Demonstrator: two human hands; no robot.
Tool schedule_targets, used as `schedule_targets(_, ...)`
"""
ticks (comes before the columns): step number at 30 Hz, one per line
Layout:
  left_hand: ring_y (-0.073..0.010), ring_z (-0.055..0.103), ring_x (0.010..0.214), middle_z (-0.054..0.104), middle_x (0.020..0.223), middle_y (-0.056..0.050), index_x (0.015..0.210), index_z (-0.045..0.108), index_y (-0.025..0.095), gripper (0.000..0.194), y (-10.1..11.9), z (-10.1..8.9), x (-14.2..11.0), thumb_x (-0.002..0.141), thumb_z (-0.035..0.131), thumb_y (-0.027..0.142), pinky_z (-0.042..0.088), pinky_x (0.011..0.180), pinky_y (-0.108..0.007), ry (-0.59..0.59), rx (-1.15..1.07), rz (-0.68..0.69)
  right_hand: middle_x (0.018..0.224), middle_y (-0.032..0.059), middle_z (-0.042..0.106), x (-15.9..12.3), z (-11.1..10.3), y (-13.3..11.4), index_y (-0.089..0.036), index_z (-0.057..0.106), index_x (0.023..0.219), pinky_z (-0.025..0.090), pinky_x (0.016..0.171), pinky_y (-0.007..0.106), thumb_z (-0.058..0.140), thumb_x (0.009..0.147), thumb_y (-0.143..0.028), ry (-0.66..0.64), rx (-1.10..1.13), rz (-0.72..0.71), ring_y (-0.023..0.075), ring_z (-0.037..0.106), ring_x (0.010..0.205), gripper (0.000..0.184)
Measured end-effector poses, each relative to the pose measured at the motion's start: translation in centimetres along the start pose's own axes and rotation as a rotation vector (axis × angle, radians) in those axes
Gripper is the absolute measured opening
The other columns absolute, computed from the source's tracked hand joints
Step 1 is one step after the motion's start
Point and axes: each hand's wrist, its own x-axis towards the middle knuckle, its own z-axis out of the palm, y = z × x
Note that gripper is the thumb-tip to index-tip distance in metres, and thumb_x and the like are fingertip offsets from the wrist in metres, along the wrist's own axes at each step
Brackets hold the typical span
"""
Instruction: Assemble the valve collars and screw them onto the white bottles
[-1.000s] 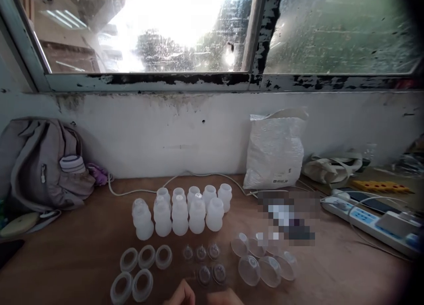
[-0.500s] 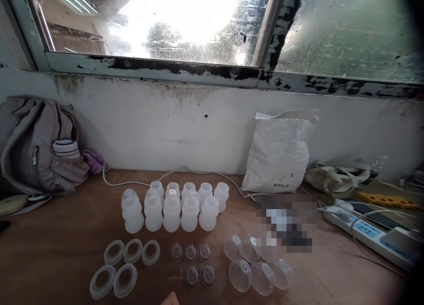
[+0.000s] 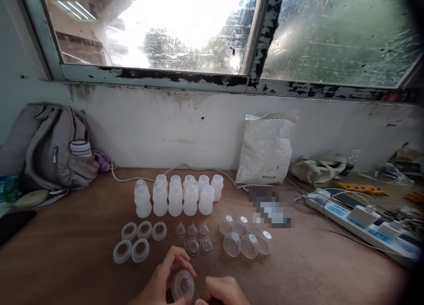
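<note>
Near the bottom edge my left hand [image 3: 165, 276] is closed around a translucent bottle collar ring [image 3: 177, 291] with a clear nipple [image 3: 185, 284] seated in its middle. Just right of it, my right hand [image 3: 225, 291] is closed, fingers curled; what they hold, if anything, is hidden. Loose collar rings [image 3: 140, 250] lie in two rows to the left. Several clear nipples [image 3: 193, 246] lie just beyond my hands. Clear dome caps [image 3: 249, 246] lie to the right. Behind stand several frosted baby bottles [image 3: 175, 203] in two rows, some with caps on, others open-topped.
A grey backpack [image 3: 54, 146] leans at the back left. A white plastic bag [image 3: 265, 150] stands against the wall, with a cable [image 3: 212, 169] running along it. Power strips [image 3: 357, 223] with plugs lie on the right, beside a blurred-out item [image 3: 271, 207].
Both hands have come into view at the bottom, the left with the collar ring and nipple. Only a fingertip showed before. The camera view has shifted; the rows look unchanged.
</note>
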Motion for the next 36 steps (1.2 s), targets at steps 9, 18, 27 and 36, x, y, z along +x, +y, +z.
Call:
schedule_targets(9, -0.0160, 0.050, 0.085, 0.055, 0.096, -0.006, 0.084, 0.052, 0.016, 0.018, 1.6, 0.5, -0.8, 0.069, 0.058, 0.023, 0.038, 0.074, -0.023, 0.139, 0.054, -0.020, 0.081, 0.0040, 0.058, 5.0, -8.8, -4.8, -0.021, 0.057, 0.084, 0.032, 0.056, 0.024, 0.042, 0.080, -0.029, 0.494, -0.688, 0.139, 0.0123, 0.051, 0.061, 0.018)
schedule_targets(18, -0.0208, 0.043, 0.105, 0.048, 0.110, -0.006, 0.087, 0.059, 0.021, 0.016, 6.3, 0.3, -0.4, 0.072, 0.055, 0.023, 0.032, 0.089, -0.028, 0.323, 0.328, 0.129, 0.085, 0.0051, 0.061, 8.2, -10.5, 1.0, -0.019, 0.053, 0.097, 0.032, 0.061, 0.023, 0.043, 0.080, -0.022, 0.438, -0.836, 0.347, 0.0156, 0.055, 0.075, 0.020)
schedule_targets(27, -0.0213, 0.048, 0.098, 0.059, 0.098, -0.002, 0.095, 0.059, 0.023, 0.027, 14.4, -0.9, 3.3, 0.074, 0.052, 0.038, 0.037, 0.084, -0.032, 0.426, 0.638, 0.225, 0.084, 0.0030, 0.053, 5.5, -11.7, -4.7, -0.020, 0.057, 0.084, 0.032, 0.058, 0.021, 0.051, 0.075, -0.023, 0.360, -0.740, 0.255, 0.0114, 0.051, 0.067, 0.011)
schedule_targets(36, -0.0128, 0.054, 0.065, 0.060, 0.088, 0.002, 0.104, 0.050, 0.028, 0.030, 17.1, -0.9, 1.6, 0.078, 0.041, 0.041, 0.041, 0.061, -0.024, 0.344, 1.050, 0.045, 0.083, 0.0010, 0.053, 2.9, -9.4, -9.2, -0.020, 0.060, 0.079, 0.037, 0.061, 0.022, 0.055, 0.075, -0.026, 0.101, -0.575, 0.026, 0.0113, 0.051, 0.069, 0.009)
